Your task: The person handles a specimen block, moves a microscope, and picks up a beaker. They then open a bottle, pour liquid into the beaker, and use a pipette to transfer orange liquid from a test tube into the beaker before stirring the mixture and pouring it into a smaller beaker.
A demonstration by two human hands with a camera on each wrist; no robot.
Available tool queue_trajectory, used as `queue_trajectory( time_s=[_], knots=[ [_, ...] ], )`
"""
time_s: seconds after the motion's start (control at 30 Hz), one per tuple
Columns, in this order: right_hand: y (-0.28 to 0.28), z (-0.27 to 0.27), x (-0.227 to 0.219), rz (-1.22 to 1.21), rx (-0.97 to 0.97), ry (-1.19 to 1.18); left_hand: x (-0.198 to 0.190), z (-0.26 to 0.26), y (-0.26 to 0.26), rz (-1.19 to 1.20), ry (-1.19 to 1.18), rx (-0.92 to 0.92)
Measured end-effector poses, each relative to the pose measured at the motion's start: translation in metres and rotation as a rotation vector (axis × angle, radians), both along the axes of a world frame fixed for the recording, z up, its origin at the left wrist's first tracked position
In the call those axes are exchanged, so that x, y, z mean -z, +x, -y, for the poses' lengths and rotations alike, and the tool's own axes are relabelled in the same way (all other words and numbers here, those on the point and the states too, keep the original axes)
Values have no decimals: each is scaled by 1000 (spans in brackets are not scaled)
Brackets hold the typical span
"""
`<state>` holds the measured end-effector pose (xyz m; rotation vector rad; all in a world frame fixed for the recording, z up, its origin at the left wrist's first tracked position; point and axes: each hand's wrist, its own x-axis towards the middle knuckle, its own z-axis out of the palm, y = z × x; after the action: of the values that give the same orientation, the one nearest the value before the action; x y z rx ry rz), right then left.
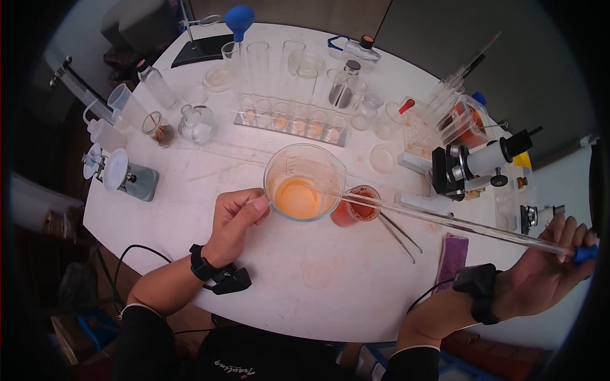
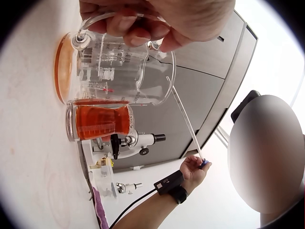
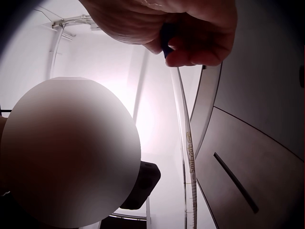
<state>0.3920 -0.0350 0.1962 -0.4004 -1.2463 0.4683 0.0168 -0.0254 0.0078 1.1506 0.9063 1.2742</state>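
A glass measuring cup (image 1: 304,166) with a shallow orange liquid stands on the white table, its handle pinched by the left hand (image 1: 238,222). In the left wrist view the left hand (image 2: 157,21) curls over the handle of the cup (image 2: 119,71). The right hand (image 1: 540,279), raised at the right, grips the blue bulb (image 1: 585,254) of a long graduated glass pipette (image 1: 457,223). The pipette slants down toward the cup; its tip lies over the cup's mouth in the left wrist view. Right of the cup stands a beaker of red-orange liquid (image 2: 97,121).
Behind the cup is a rack (image 1: 289,130) of test tubes with orange contents. A microscope (image 1: 467,166) stands at the right, tweezers (image 1: 399,238) and a purple cloth (image 1: 452,257) nearer. On the left are a small balance (image 1: 136,181), a round flask (image 1: 196,125) and bottles.
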Motion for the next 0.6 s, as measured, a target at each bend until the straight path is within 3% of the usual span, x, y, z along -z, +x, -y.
queue_trajectory(
  time_s=[0.6],
  knots=[
    [-11,-5,7,-18,42,13,1,0,0,5,4,1]
  ],
)
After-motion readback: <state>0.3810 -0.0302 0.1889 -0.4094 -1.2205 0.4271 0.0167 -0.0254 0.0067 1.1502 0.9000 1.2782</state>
